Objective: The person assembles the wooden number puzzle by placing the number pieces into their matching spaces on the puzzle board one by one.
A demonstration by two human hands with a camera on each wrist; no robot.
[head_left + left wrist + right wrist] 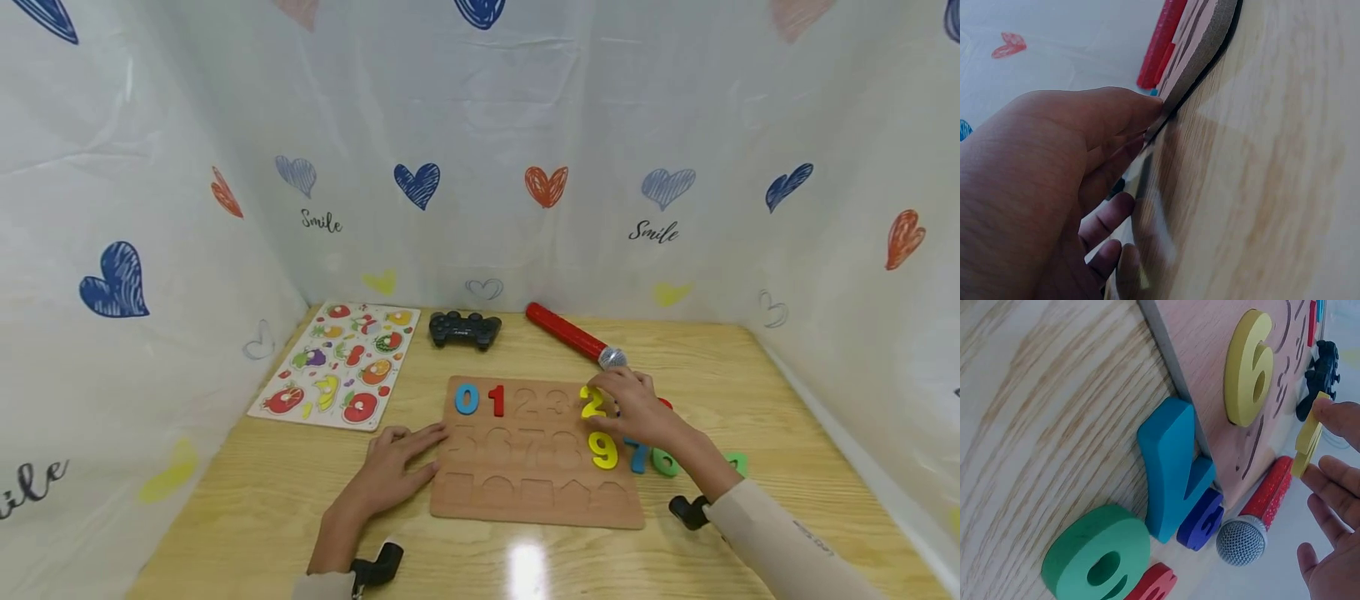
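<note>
My right hand (636,407) pinches a yellow number 2 (592,402) between thumb and fingers, over the upper right of the wooden number puzzle board (510,504). The right wrist view shows this yellow piece (1309,436) edge-on, raised off the board. My left hand (393,467) lies at the board's left edge, its fingertips touching the side. In the top row sit a blue 0 (467,399) and a red 1 (497,401). A yellow 9 (603,450) lies on the board's right part, just below the held piece.
Right of the board lie a blue 7 (638,457), a green number (664,462) and other loose pieces, partly hidden by my right arm. Behind are a red microphone (566,331), a black game controller (465,329) and a fruit puzzle board (337,367) at left.
</note>
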